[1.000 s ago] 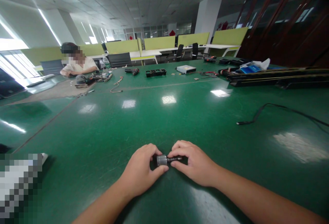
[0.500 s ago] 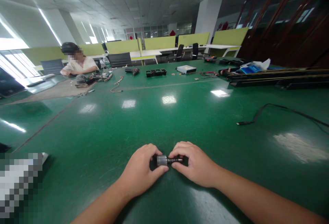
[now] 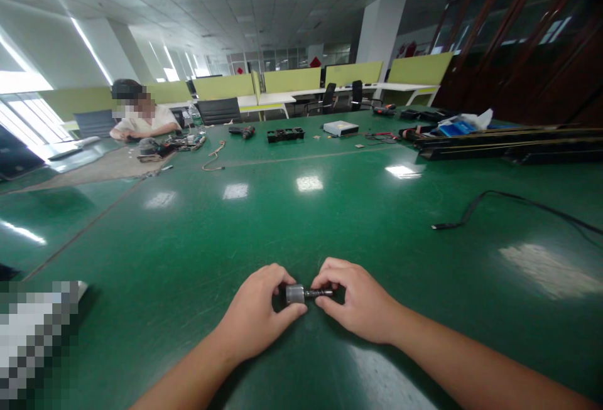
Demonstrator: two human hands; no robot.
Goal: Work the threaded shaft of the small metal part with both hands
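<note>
A small motor-like part lies level between my hands: a silver-grey cylinder (image 3: 295, 294) with a thin, dark shaft (image 3: 319, 294) pointing right. The shaft has a spiral look, either a thread or a wound spring; I cannot tell which. My left hand (image 3: 257, 312) grips the cylinder from the left, its thumb below and fingers above. From the right, my right hand (image 3: 360, 303) has its thumb and forefinger closed about the shaft, whose bright tip shows between them. The other fingers of both hands are curled and partly hidden.
The green table (image 3: 264, 228) spreads around my hands. A black cable (image 3: 471, 206) lies at the right, and a blurred pale object (image 3: 38, 328) at the left. Farther off are a power drill (image 3: 242, 132), a black frame (image 3: 285, 135), a white box (image 3: 340, 128) and a seated person (image 3: 144, 118).
The view has shifted very slightly. Both hands keep their grip on the part, and the spiral along the shaft looks a little different between my right fingers.
</note>
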